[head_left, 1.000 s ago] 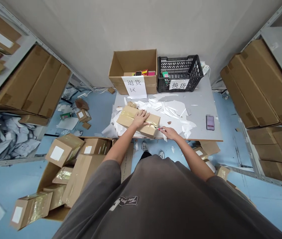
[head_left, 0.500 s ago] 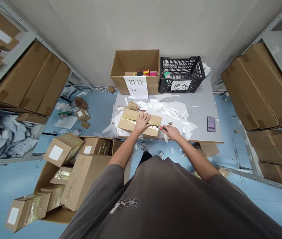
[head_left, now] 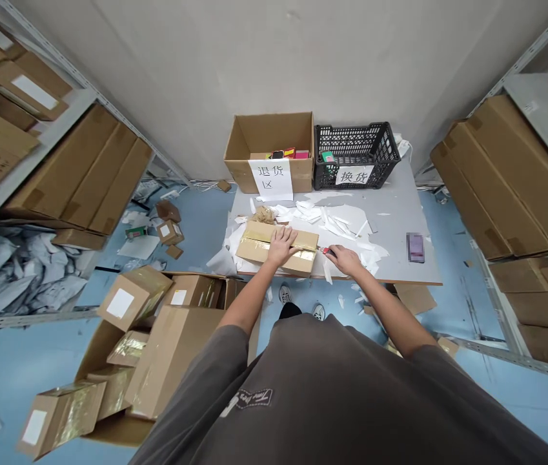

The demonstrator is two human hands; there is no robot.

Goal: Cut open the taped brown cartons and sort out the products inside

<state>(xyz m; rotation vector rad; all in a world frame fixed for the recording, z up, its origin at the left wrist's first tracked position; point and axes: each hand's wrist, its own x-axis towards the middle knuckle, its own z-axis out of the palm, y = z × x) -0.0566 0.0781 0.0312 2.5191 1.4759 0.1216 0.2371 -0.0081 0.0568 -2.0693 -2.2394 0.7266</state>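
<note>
A taped cardboard box (head_left: 254, 248) lies near the front edge of the table, shiny yellowish tape along its top. My left hand (head_left: 281, 245) rests on top of it with fingers stretched out. In my right hand (head_left: 345, 259) is a red utility knife (head_left: 324, 250), its fingers wrapped round the handle. The knife's tip is at the right end of the box; the blade is too small to make out clearly. Crumpled brown paper (head_left: 263, 214) sits just behind the box.
White paper scraps (head_left: 341, 223) litter the grey table (head_left: 394, 213). An open carton (head_left: 239, 174) and a black plastic crate (head_left: 322, 177) stand at the back. A phone (head_left: 416, 248) lies at right. A large carton of boxes (head_left: 172, 355) is on the floor at left; shelves flank both sides.
The whole view has shifted slightly, so things sit a little lower and to the right. My left hand stays on the box, and the knife remains at its right end.
</note>
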